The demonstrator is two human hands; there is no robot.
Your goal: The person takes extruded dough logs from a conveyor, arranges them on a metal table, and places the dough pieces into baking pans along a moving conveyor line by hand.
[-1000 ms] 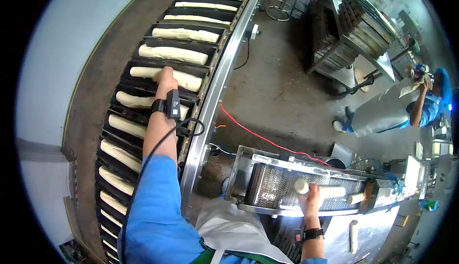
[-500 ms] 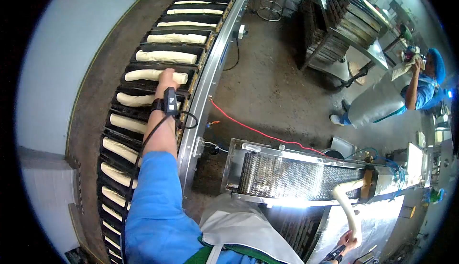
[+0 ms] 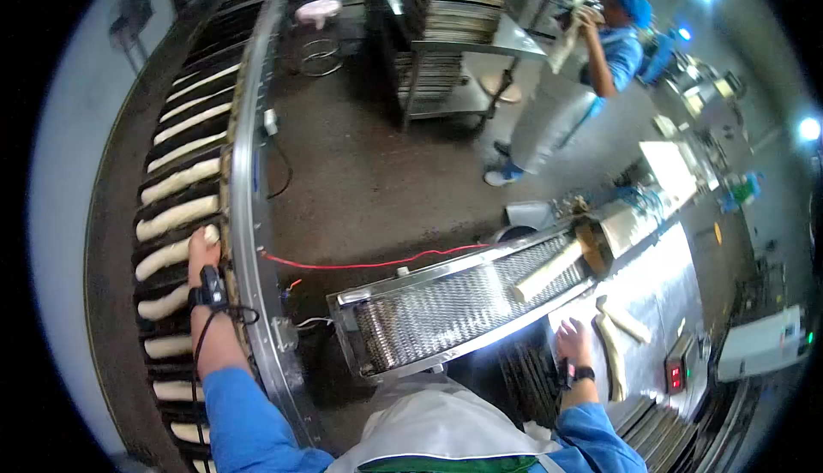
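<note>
Whether the left hand (image 3: 203, 255) pinches its roll (image 3: 163, 259) or merely rests over it, I cannot tell; the right hand (image 3: 575, 341) appears empty, fingers loosely spread. On the line (image 3: 246, 156), that first roll lies in its dark pan (image 3: 165, 238) and could dent or stretch if pressed unevenly. On the belt (image 3: 446, 306), another roll (image 3: 546, 273) might run off if carried along unattended. Two table rolls (image 3: 611, 358) on the table (image 3: 669, 289), beside the right hand, nearly meet and could stick together. Finally, the cable (image 3: 196, 370) trailing from the left wrist might snag soft dough.
</note>
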